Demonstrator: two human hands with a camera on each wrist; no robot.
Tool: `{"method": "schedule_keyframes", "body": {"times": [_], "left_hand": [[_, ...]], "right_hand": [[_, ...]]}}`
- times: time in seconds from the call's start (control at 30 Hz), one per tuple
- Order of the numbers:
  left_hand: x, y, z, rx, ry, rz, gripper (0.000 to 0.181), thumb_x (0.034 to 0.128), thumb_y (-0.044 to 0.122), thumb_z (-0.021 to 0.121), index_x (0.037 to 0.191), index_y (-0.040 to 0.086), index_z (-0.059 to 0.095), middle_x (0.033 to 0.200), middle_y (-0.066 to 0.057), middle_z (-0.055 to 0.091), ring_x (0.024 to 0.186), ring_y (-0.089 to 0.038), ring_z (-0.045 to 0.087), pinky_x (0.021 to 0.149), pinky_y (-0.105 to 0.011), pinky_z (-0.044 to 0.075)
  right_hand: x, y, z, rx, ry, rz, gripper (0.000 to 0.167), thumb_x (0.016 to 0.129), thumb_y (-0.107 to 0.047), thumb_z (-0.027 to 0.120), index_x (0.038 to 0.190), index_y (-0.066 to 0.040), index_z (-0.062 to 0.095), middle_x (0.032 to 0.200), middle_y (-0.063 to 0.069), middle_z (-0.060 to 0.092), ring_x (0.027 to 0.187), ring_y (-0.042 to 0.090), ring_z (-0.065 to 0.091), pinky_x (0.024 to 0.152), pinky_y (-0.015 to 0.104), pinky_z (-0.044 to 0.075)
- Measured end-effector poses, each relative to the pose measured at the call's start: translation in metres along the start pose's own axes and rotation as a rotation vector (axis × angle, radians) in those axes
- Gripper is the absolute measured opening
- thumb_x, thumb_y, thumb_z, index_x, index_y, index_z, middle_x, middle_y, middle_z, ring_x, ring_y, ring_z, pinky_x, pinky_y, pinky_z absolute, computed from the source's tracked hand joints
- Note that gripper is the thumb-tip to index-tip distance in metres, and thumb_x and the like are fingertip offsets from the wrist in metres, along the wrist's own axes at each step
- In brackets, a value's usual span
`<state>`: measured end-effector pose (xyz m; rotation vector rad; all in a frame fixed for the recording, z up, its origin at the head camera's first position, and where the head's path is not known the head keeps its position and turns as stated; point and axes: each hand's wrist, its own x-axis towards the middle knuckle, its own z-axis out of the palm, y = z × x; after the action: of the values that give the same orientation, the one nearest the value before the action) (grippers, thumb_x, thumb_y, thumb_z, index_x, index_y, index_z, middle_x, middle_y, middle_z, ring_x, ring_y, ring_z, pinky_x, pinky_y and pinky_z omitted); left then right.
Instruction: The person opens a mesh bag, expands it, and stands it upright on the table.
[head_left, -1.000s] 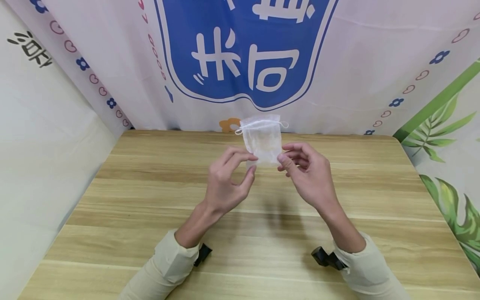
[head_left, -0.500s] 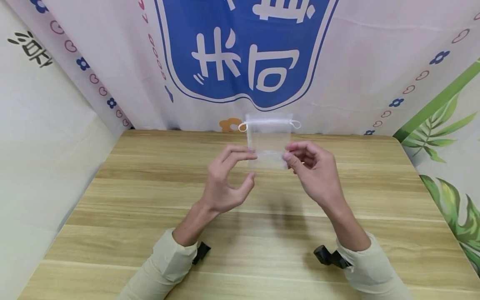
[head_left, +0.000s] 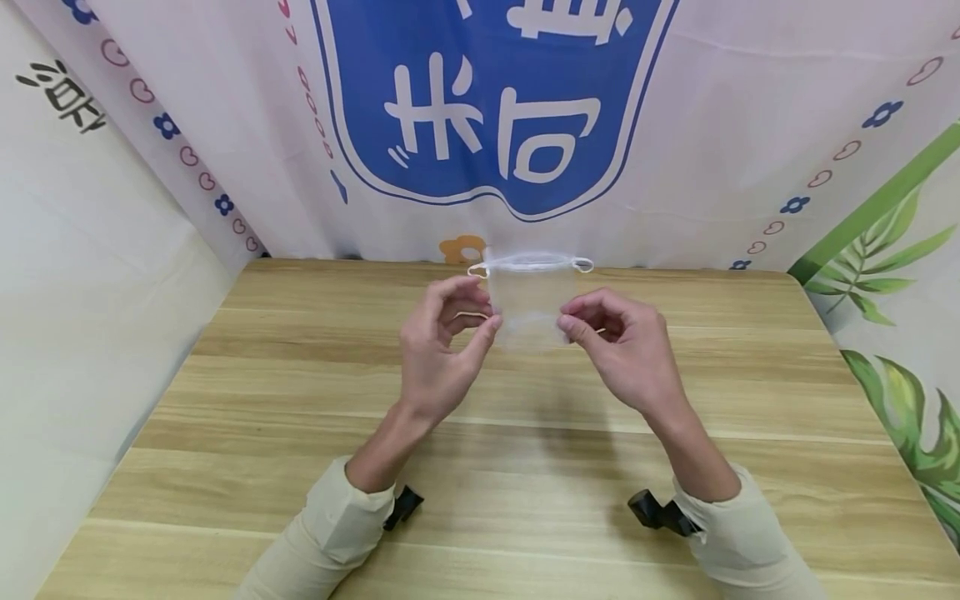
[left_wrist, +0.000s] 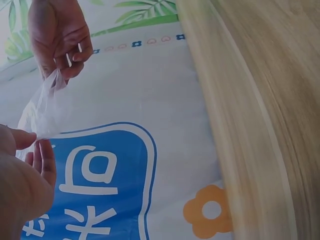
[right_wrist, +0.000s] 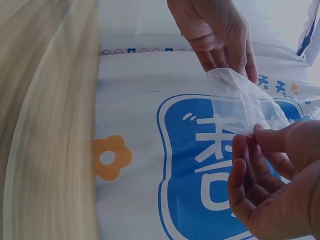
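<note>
A small sheer white drawstring pouch (head_left: pixel 531 300) is held up above the table between both hands, its cord loops sticking out at the two top corners. My left hand (head_left: pixel 442 350) pinches the pouch's left edge low down, thumb against fingers. On the opposite side my right hand (head_left: pixel 626 350) pinches the lower right corner. In the left wrist view the pouch (left_wrist: pixel 47 112) stretches between the two hands. The right wrist view shows the thin mesh of the pouch (right_wrist: pixel 240 100) with the banner visible through it. Nothing can be made out inside it.
The wood-grain table (head_left: pixel 300 467) lies under the hands. Behind its far edge hangs a white banner (head_left: pixel 705 167) with a blue emblem and an orange flower. A leaf-patterned panel (head_left: pixel 900 333) stands at the right. Both sleeves carry black wrist mounts (head_left: pixel 660 510).
My left hand let its fingers spread off the pouch, then closed on its left edge again. The pouch was spread flatter and has tipped slightly lower. My right hand kept its pinch.
</note>
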<state>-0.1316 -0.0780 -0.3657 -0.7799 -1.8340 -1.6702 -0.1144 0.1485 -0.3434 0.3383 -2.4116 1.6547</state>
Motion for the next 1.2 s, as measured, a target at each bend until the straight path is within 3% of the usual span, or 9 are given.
{"method": "schedule_keyframes", "body": {"times": [0.23,0.4,0.57,0.8,0.97,1.2], "left_hand": [[-0.002,0.0,0.001,0.02,-0.026,-0.023,0.064,0.0859,-0.02,0.077,0.143,-0.015,0.047,0.11,-0.03,0.069,0.091,-0.037,0.075,0.083,-0.026,0.067],[-0.002,-0.002,-0.002,0.013,-0.034,-0.045,0.074,0.0853,-0.021,0.076,0.15,-0.013,0.041,0.107,-0.03,0.073,0.092,-0.028,0.076,0.084,-0.027,0.067],[-0.004,-0.006,-0.004,0.026,-0.066,-0.065,0.072,0.0842,-0.022,0.076,0.149,-0.011,0.046,0.1,-0.026,0.075,0.091,-0.022,0.076,0.082,-0.027,0.067],[-0.008,-0.009,-0.006,0.106,-0.192,-0.157,0.067,0.0866,-0.016,0.078,0.147,-0.006,0.051,0.101,-0.02,0.078,0.089,-0.031,0.078,0.084,-0.028,0.067],[-0.008,-0.018,-0.008,0.192,-0.262,-0.217,0.064,0.0885,-0.011,0.079,0.146,-0.004,0.053,0.1,-0.017,0.079,0.089,-0.029,0.079,0.086,-0.031,0.068],[-0.009,-0.036,-0.007,0.372,-0.388,-0.251,0.058,0.0911,-0.004,0.08,0.144,-0.004,0.057,0.101,-0.014,0.08,0.09,-0.026,0.078,0.085,-0.031,0.067]], "right_hand": [[0.0,0.0,0.001,-0.067,-0.023,0.009,0.011,0.099,-0.014,0.079,0.107,-0.006,0.079,0.095,0.011,0.079,0.08,0.009,0.072,0.071,0.018,0.061],[0.001,0.0,-0.005,-0.094,-0.04,0.019,0.018,0.1,-0.02,0.079,0.112,-0.008,0.078,0.102,0.01,0.08,0.085,0.008,0.072,0.075,0.018,0.061],[0.001,0.004,-0.012,-0.026,-0.011,0.007,0.023,0.099,-0.014,0.079,0.118,-0.002,0.074,0.108,0.012,0.077,0.091,0.003,0.072,0.077,0.017,0.061],[0.0,0.012,-0.015,0.047,0.049,-0.062,0.034,0.095,0.0,0.08,0.128,0.002,0.071,0.109,0.011,0.076,0.092,0.003,0.072,0.077,0.016,0.061],[0.003,0.025,-0.01,-0.03,0.029,-0.118,0.023,0.094,0.0,0.081,0.116,0.002,0.076,0.103,0.016,0.079,0.085,0.0,0.07,0.076,0.013,0.06],[0.006,0.048,-0.004,-0.139,-0.017,-0.079,0.019,0.094,-0.004,0.082,0.113,-0.001,0.078,0.096,0.013,0.081,0.08,0.006,0.072,0.073,0.013,0.06]]}}
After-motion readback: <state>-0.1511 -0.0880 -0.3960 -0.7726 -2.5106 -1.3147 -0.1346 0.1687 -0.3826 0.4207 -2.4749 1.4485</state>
